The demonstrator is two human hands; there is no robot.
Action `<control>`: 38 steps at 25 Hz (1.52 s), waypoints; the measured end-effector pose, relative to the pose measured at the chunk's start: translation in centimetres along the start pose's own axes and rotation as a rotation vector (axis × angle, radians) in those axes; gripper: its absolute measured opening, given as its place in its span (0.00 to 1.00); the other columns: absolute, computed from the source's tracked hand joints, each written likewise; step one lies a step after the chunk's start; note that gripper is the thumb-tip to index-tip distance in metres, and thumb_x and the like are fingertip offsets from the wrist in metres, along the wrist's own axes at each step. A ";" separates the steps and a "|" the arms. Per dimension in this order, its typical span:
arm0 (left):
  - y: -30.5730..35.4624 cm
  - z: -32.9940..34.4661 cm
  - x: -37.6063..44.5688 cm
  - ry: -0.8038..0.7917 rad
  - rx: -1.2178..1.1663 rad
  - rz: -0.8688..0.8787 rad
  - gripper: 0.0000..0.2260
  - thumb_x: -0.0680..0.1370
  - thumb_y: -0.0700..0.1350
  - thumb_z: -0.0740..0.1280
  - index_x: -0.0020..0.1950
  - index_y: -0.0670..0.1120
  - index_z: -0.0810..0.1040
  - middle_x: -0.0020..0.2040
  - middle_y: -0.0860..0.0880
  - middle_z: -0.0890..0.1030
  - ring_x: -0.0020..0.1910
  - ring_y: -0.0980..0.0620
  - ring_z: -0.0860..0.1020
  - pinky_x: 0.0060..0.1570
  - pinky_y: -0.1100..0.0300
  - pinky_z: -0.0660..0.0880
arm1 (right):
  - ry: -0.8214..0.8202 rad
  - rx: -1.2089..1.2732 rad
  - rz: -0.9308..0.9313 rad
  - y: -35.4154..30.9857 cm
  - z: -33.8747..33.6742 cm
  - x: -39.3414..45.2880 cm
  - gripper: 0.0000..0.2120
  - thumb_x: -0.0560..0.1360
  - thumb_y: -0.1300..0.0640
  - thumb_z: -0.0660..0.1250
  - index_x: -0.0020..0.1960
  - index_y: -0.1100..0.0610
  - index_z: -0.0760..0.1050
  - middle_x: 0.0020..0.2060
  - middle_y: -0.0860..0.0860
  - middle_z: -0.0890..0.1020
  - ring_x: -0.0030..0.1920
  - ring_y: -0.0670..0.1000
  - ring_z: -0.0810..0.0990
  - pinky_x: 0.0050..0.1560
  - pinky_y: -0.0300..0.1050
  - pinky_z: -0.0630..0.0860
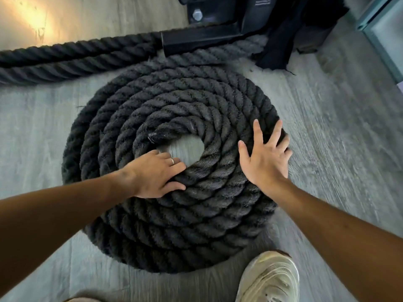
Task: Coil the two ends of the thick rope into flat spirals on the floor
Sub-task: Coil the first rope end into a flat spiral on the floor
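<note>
Rope [172, 192] coiled flat mid-floor [327, 127], small gap at centre. Left hand [157, 175] flat on inner turns, fingers loose, gripping nothing; right hand [266, 158] splayed wide over outer turns. Best: pin centre, press outer turns inward, keep flat.

Thick black rope [209, 205] coiled flat on floor; centre open.
</note>
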State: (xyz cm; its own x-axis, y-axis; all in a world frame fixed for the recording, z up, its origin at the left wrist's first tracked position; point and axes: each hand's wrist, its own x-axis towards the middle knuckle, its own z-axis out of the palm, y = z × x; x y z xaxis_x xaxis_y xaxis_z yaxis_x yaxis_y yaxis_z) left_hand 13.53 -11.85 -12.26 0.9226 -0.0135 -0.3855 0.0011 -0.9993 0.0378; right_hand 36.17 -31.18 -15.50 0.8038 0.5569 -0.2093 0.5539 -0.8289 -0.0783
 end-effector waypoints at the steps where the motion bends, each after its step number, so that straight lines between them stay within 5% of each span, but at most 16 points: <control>1: 1.2 0.0 0.7 0.024 -0.014 -0.055 0.32 0.80 0.69 0.41 0.70 0.50 0.68 0.61 0.50 0.78 0.57 0.47 0.76 0.56 0.49 0.73 | -0.007 -0.006 -0.024 1.1 -0.4 1.2 0.36 0.78 0.31 0.41 0.82 0.44 0.41 0.81 0.63 0.41 0.76 0.73 0.54 0.71 0.69 0.59; 5: 7.8 -1.1 6.6 0.101 -0.171 -0.299 0.28 0.80 0.66 0.47 0.69 0.49 0.70 0.59 0.46 0.79 0.58 0.43 0.76 0.53 0.46 0.70 | -0.069 -0.112 -0.138 5.9 -3.3 7.8 0.35 0.77 0.27 0.38 0.81 0.38 0.40 0.82 0.57 0.40 0.79 0.69 0.46 0.75 0.72 0.50; 10: 12.3 -1.9 10.8 0.171 -0.171 -0.479 0.24 0.81 0.63 0.50 0.68 0.49 0.70 0.59 0.44 0.78 0.57 0.42 0.75 0.51 0.45 0.70 | -0.099 0.188 0.323 5.2 -3.7 6.3 0.37 0.77 0.27 0.42 0.81 0.40 0.38 0.82 0.59 0.41 0.79 0.68 0.40 0.73 0.75 0.39; 15: 9.8 -1.9 10.9 0.154 -0.319 -0.331 0.33 0.78 0.69 0.51 0.72 0.47 0.69 0.60 0.45 0.77 0.62 0.44 0.74 0.59 0.48 0.74 | 0.015 0.118 0.165 4.8 0.8 -5.1 0.36 0.77 0.27 0.41 0.81 0.40 0.47 0.81 0.62 0.44 0.80 0.66 0.41 0.73 0.74 0.39; 19: 5.3 -2.5 9.3 0.069 -0.238 0.033 0.37 0.77 0.70 0.50 0.77 0.46 0.63 0.61 0.46 0.77 0.63 0.46 0.74 0.64 0.54 0.71 | 0.024 0.012 0.121 5.7 0.5 -3.6 0.38 0.76 0.26 0.40 0.81 0.42 0.51 0.81 0.64 0.45 0.80 0.67 0.43 0.72 0.77 0.41; 22: 4.1 -2.7 9.1 -0.015 -0.181 0.144 0.35 0.80 0.66 0.50 0.81 0.45 0.55 0.63 0.45 0.77 0.64 0.48 0.74 0.64 0.55 0.71 | 0.029 -0.016 0.088 6.9 0.1 -2.3 0.38 0.75 0.25 0.39 0.81 0.41 0.51 0.81 0.64 0.44 0.80 0.66 0.43 0.73 0.76 0.40; 33: 14.1 -5.6 18.5 0.128 -0.334 -0.253 0.28 0.85 0.56 0.53 0.80 0.42 0.58 0.69 0.41 0.73 0.67 0.42 0.70 0.63 0.50 0.71 | -0.057 -0.108 -0.074 15.2 -4.9 8.1 0.37 0.73 0.22 0.35 0.80 0.33 0.46 0.82 0.54 0.42 0.81 0.59 0.41 0.76 0.71 0.39; 36: 14.8 -7.5 20.0 0.185 -0.430 -0.217 0.27 0.83 0.56 0.58 0.78 0.43 0.63 0.68 0.42 0.73 0.68 0.44 0.68 0.63 0.50 0.72 | -0.041 -0.080 0.145 14.7 -5.6 7.8 0.35 0.75 0.24 0.37 0.79 0.33 0.39 0.82 0.52 0.42 0.81 0.62 0.39 0.74 0.73 0.35; 38: 12.6 -7.8 18.5 0.388 -0.381 -0.081 0.23 0.82 0.56 0.60 0.74 0.47 0.70 0.65 0.45 0.75 0.66 0.45 0.70 0.60 0.48 0.76 | 0.048 0.114 0.350 12.5 -3.0 3.7 0.36 0.75 0.25 0.39 0.80 0.36 0.39 0.83 0.54 0.43 0.80 0.64 0.40 0.74 0.74 0.36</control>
State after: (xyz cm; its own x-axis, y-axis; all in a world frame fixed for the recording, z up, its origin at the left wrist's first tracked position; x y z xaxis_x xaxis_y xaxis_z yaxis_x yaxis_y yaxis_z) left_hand 33.66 -24.40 -11.71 0.9882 0.1492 -0.0353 0.1513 -0.9120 0.3813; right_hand 46.69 -39.30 -14.34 0.9509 0.2383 -0.1973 0.2182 -0.9687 -0.1184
